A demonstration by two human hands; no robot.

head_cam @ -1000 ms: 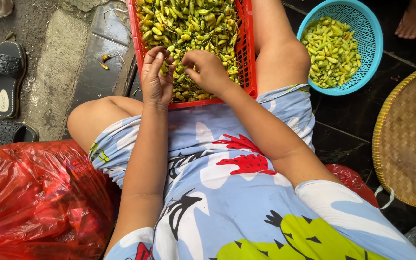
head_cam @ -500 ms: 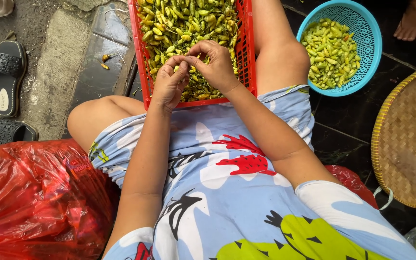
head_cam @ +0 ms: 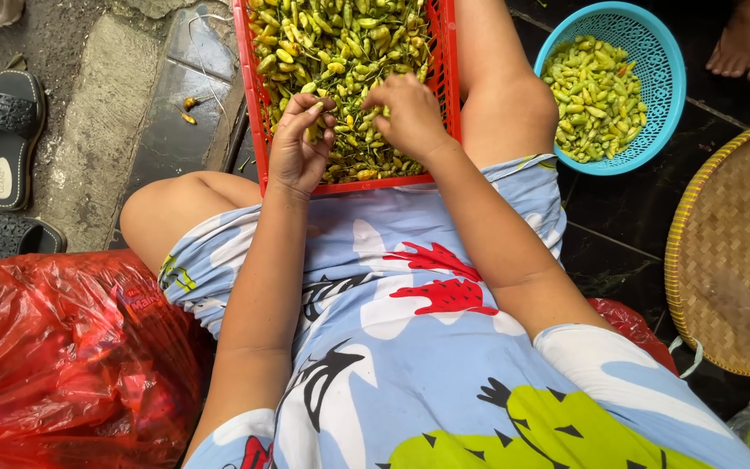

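Head view: left hand (head_cam: 299,143) fingers pinching small yellow-green chili (head_cam: 314,109); right hand (head_cam: 405,117) fingers curled.

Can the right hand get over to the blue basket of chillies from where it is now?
Probably yes. The right hand is over the red crate; the blue basket sits just beyond the raised knee, open-topped, nothing covering it.
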